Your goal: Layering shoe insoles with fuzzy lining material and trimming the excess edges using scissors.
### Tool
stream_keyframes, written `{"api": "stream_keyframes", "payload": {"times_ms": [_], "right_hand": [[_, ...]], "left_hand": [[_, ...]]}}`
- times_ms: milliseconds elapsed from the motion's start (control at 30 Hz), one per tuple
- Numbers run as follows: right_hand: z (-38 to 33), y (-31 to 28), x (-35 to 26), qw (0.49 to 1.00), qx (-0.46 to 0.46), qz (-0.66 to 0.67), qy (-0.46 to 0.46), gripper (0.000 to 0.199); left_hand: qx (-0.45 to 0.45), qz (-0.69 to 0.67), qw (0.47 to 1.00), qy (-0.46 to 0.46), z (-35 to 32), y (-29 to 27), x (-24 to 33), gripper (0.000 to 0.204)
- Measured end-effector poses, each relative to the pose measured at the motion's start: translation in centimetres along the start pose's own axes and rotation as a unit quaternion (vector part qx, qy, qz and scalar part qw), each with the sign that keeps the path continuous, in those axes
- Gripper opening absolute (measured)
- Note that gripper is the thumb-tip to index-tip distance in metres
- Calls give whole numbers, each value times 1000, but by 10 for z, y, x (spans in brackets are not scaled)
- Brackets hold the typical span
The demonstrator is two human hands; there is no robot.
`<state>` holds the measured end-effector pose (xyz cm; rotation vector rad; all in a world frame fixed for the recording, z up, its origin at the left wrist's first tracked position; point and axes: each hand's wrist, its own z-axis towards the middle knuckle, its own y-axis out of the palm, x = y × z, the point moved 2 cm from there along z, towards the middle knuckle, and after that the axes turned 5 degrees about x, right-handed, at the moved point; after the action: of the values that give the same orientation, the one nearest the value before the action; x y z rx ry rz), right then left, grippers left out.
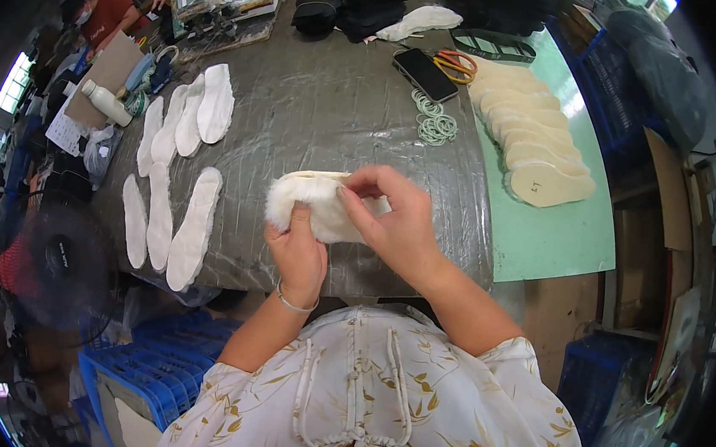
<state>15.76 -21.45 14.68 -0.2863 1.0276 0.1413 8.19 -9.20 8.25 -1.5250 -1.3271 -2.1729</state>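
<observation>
Held above the near edge of the dark table is a fluffy white insole [317,207], its fleece side toward me and a cream edge along its top. My left hand [300,252] grips its left end, thumb over the fleece. At the upper right edge, my right hand [389,213] pinches the insole between thumb and fingers, hiding its right end. Several white insoles [195,231] lie in two groups on the left of the table. To the right, cream insoles [549,182] overlap in a long fanned row on a green board.
A black phone [425,74], orange-handled scissors [454,65] and pale green rubber bands [436,128] lie toward the far right. Black stacked pieces [318,3] sit at the back. A fan [57,257] stands left, near blue crates [154,367]. Another person [112,19] is far left.
</observation>
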Motion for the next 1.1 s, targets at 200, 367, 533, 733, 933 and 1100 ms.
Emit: {"api": "stream_keyframes", "payload": {"times_ms": [200,367,533,733,933,1100], "right_hand": [[3,-5,-5,998,-42,-45,27,17],[9,-6,-10,994,-95,-41,46,14],[3,-7,-6,987,-103,-79,-95,14],[1,-6,-1,976,-181,-11,-120,16],[7,-11,-7,982,-71,-72,-157,13],[2,-2,-13,968,-21,-126,-214,18]], "left_hand": [[-9,-1,1000,20,-4,-2,-3,25],[-11,15,999,36,-5,-6,-5,24],[-49,-5,999,15,-3,5,1,24],[-40,9,999,19,-1,-1,-2,24],[-37,-14,999,23,-1,-8,-2,24],[-67,-12,997,40,-2,-7,10,23]]}}
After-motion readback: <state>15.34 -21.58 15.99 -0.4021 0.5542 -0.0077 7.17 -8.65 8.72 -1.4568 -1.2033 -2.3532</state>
